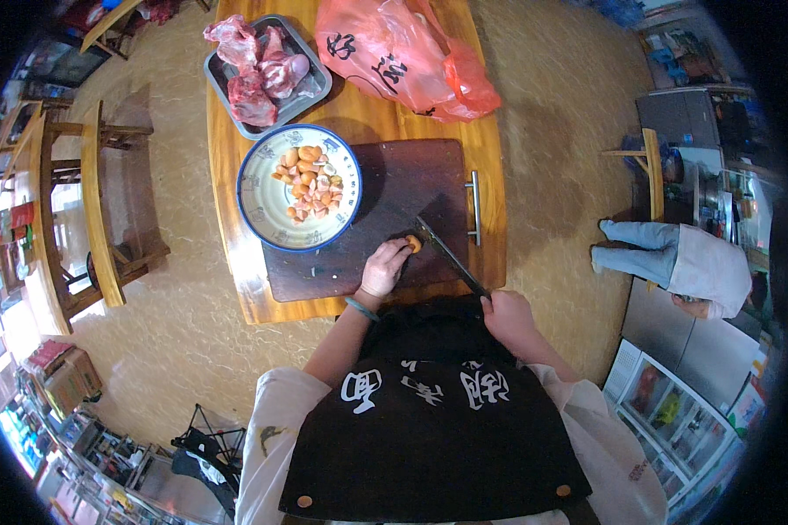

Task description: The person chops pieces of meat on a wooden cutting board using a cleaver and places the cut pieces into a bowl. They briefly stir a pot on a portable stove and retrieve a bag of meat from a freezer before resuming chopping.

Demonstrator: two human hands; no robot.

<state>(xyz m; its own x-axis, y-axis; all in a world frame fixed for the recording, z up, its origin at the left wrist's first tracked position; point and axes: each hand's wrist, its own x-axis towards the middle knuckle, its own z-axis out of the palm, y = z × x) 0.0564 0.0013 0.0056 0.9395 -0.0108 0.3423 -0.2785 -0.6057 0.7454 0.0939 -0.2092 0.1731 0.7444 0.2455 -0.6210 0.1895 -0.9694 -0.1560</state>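
Note:
My left hand [385, 268] holds a small orange-brown piece of food [413, 244] down on the dark cutting board [407, 177]. My right hand [509, 318] grips the handle of a kitchen knife [452, 257], whose blade slants over the board just right of that piece. Left of the board's middle, a large white bowl with a blue rim [257, 209] rests partly on the board. Orange-brown and pink chopped food pieces [310, 184] lie in the bowl. Small scraps dot the board near my left hand.
A grey tray [315, 98] of raw meaty bones [262, 72] sits at the table's far left. Beside it lies a full red plastic bag [407, 59] bearing writing. A metal handle [476, 208] edges the board's right side. Wooden benches [98, 203] stand left; another person [702, 269] stands right.

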